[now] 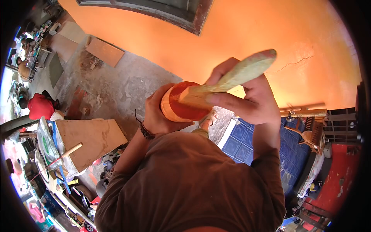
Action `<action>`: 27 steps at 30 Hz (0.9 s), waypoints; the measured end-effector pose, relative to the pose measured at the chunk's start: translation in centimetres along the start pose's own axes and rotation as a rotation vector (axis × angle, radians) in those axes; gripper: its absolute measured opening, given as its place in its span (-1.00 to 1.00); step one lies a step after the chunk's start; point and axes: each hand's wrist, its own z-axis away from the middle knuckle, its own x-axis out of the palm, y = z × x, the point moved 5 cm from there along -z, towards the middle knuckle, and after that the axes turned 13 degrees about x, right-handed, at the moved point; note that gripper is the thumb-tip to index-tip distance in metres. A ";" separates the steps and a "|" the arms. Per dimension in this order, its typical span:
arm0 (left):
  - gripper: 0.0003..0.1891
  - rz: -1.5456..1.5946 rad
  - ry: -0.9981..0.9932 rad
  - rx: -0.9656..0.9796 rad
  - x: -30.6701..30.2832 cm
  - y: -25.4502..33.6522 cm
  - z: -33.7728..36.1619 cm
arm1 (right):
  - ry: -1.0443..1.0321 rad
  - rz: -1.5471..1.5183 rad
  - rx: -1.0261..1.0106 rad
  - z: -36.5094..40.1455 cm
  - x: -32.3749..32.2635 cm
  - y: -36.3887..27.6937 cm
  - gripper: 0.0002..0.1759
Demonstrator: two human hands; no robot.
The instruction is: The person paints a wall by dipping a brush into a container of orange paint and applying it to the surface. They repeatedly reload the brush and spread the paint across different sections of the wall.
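Note:
My left hand (156, 112) is wrapped round an orange paint pot (167, 106), held tilted in front of my chest. Reddish-orange paint coats its inside. In my right hand (251, 98) is a paintbrush (247, 71) with a worn, pale green handle, gripped between thumb and fingers near its head. The brush head reaches into the mouth of the pot, and its bristle tips are hard to make out against the paint. Beyond my hands rises an orange wall (162, 34).
A dark-framed window (193, 23) is set in the wall, with a crack to its right. Blue tiles (241, 141) and a wooden chair (311, 135) lie to the right. At left are a brown board (91, 139), clutter and a person in red (40, 106).

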 end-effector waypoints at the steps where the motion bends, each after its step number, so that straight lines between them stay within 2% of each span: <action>1: -0.15 0.007 -0.004 -0.001 0.0 0.1 0.0 | -0.089 0.054 0.021 -0.3 0.5 -0.3 -0.72; 2: -0.12 0.010 -0.009 -0.023 0.0 0.2 0.1 | -0.085 0.096 -0.053 -0.8 0.9 -0.8 -0.76; 4: -0.08 0.028 -0.015 -0.041 0.0 0.5 0.1 | -0.063 0.134 -0.037 -1.3 1.5 -0.9 -0.80; 7: -0.09 -0.009 0.020 -0.082 -0.1 0.8 0.0 | -0.055 0.232 -0.022 -1.8 1.9 -1.0 -0.77; 9: -0.19 0.009 0.102 0.014 -0.6 1.3 -0.2 | -0.086 0.238 -0.047 -1.9 2.4 -1.1 -0.75; 16: -0.19 0.013 0.069 0.030 -0.7 0.7 0.3 | -0.165 0.356 0.086 -2.1 3.9 -1.2 -0.84; 18: -0.19 -0.052 0.124 0.055 -0.8 1.5 0.3 | -0.161 0.356 0.034 -2.0 4.0 -1.4 -0.84; 22: -0.19 -0.012 0.195 0.102 -0.6 2.1 -0.1 | -0.133 0.352 0.071 -1.6 2.3 -2.1 -0.84; 24: -0.16 0.135 0.115 -0.017 -0.4 1.0 -0.2 | -0.062 0.379 0.087 -1.5 1.6 -2.7 -0.82; 25: -0.16 0.132 0.119 -0.011 -0.6 0.9 -0.3 | -0.063 0.383 0.080 -1.6 1.7 -2.7 -0.82; 27: -0.14 0.213 0.055 -0.058 -0.5 0.6 -0.3 | 0.073 0.307 -0.248 -1.3 1.8 -3.4 -0.84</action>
